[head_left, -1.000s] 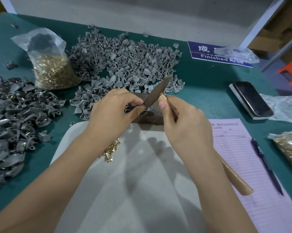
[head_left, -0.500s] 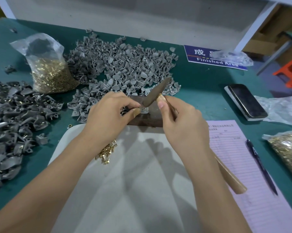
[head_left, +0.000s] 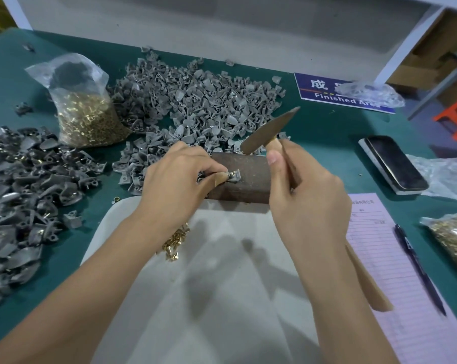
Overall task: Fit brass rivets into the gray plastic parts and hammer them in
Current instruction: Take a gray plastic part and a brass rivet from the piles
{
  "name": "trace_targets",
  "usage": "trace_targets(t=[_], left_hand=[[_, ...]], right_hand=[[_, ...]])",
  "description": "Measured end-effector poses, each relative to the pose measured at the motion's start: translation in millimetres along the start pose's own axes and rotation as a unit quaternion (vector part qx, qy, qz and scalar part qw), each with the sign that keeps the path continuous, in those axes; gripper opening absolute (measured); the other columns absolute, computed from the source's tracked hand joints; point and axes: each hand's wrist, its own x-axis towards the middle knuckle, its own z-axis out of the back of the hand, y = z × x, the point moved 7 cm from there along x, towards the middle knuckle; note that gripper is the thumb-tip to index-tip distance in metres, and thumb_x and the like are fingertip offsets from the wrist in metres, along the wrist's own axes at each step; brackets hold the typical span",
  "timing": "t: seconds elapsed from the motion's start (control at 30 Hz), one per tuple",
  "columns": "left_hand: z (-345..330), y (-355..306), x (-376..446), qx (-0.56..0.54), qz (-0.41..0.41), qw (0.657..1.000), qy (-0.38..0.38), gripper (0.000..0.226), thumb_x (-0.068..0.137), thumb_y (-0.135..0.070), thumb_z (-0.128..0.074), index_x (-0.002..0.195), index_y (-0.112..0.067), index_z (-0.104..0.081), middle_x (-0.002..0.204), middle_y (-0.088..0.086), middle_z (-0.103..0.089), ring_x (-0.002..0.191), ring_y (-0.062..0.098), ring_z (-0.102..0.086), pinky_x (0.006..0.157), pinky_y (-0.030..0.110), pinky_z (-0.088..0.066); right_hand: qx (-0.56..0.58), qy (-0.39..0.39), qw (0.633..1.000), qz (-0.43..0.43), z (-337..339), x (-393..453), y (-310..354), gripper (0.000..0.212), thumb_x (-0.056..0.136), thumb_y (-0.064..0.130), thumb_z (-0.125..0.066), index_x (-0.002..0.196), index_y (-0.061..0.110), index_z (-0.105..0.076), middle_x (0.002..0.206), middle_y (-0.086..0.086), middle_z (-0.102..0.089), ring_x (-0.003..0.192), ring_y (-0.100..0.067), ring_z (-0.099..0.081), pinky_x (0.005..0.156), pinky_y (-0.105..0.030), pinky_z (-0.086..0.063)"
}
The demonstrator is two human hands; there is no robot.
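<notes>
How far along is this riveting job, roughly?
Done, it seems: the darker pile at the left shows brass glints, so those pieces look riveted. In hand: the left hand pinches one gray part on the metal block, while the right hand holds the hammer raised above it. Left: the big heap of gray parts and a bag of rivets, so plenty remains.
</notes>
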Motion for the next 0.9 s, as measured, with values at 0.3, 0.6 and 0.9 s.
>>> trace_targets(t=[0.3,0.6,0.9], left_hand=[[2,-3,1,0.038,-0.007,0.999,-0.003,0.012,0.089,-0.049,-0.071,0.094,-0.040,-0.079,0.088,-0.020,-0.067,0.094,0.012,-0.054,0.068,0.040,-0.050],[1,-5,1,0.056,-0.026,0.998,-0.006,0.009,0.091,-0.044,-0.071,0.093,-0.038,-0.077,0.088,-0.018,-0.064,0.093,0.012,-0.052,0.066,0.035,-0.047],[1,-5,1,0.062,-0.031,0.997,-0.012,0.010,0.089,-0.044,-0.072,0.094,-0.039,-0.078,0.086,-0.018,-0.065,0.092,0.015,-0.054,0.062,0.035,-0.048]], right_hand=[[-0.005,-0.033,0.999,-0.012,6,-2,2,0.032,0.103,0.056,-0.039,0.119,0.043,-0.063,0.063,0.008,-0.058,0.063,-0.028,-0.058,0.052,-0.032,-0.038],[-0.048,0.042,0.998,-0.005,-6,-3,2,0.032,0.103,0.059,-0.038,0.112,0.039,-0.062,0.070,0.003,-0.066,0.070,-0.036,-0.060,0.055,-0.036,-0.043],[-0.081,0.110,0.991,-0.007,-16,-4,-1,0.032,0.102,0.059,-0.038,0.106,0.035,-0.059,0.072,0.000,-0.066,0.074,-0.038,-0.060,0.058,-0.038,-0.046]])
